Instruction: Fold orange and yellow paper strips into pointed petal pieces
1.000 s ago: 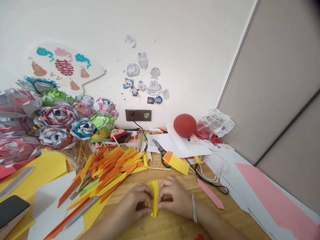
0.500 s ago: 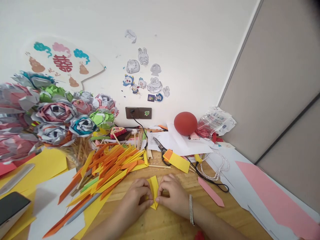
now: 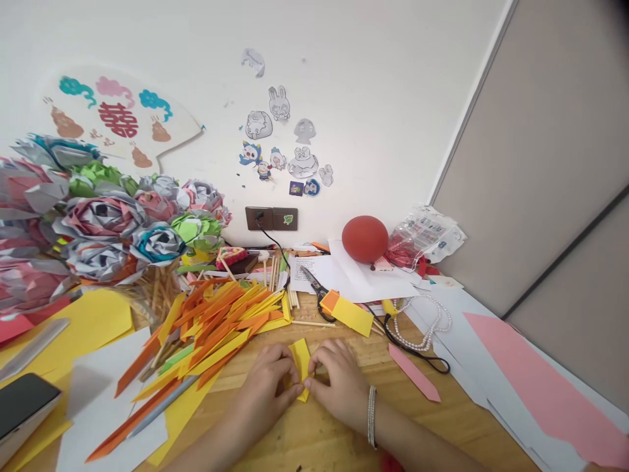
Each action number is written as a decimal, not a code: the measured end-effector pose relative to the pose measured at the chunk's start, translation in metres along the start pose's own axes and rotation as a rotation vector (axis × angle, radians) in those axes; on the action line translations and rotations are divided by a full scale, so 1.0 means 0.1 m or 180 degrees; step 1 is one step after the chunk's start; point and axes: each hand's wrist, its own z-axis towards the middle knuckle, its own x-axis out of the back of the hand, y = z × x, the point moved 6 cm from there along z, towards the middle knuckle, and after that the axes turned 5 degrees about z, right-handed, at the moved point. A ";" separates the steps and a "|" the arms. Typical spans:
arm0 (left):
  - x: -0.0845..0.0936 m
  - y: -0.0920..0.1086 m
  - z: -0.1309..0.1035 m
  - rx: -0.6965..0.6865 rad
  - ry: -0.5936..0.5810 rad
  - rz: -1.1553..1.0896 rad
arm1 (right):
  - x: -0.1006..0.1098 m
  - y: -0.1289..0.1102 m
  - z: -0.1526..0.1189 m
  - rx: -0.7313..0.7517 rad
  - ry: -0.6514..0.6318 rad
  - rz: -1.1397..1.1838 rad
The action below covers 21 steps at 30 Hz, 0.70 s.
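Note:
A small folded yellow paper piece (image 3: 301, 359) stands between my hands above the wooden table, its lower end narrowing to a point. My left hand (image 3: 275, 380) pinches its left edge between thumb and fingers. From the right, my right hand (image 3: 337, 380) grips the opposite edge, and both thumbs nearly meet low on the paper. A beaded bracelet (image 3: 372, 417) circles my right wrist. Just beyond my hands lie a flat yellow strip (image 3: 350, 314) and black-handled scissors (image 3: 314, 284).
Folded orange and yellow strips (image 3: 216, 328) are heaped at the left, before paper flowers (image 3: 103, 216). A phone (image 3: 27, 406) lies at the left edge. Toward the back right are a red balloon (image 3: 364, 239) and a bead string (image 3: 435, 328). A pink strip (image 3: 414, 372) lies right.
The right thumb has shifted slightly left, closer to the left thumb across the paper. Both hands still hold the yellow piece. The view has shifted slightly.

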 end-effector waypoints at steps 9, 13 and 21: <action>0.01 -0.02 0.00 0.0050 -0.0047 0.0144 | 0.00 -0.01 -0.04 0.0058 -0.0315 -0.0109; -0.01 -0.05 0.01 0.0063 -0.0099 0.0152 | 0.03 0.00 -0.02 0.0057 -0.0189 -0.0014; -0.04 -0.08 0.03 0.0167 -0.0179 0.0045 | 0.04 0.07 0.04 -0.0020 0.0237 -0.0077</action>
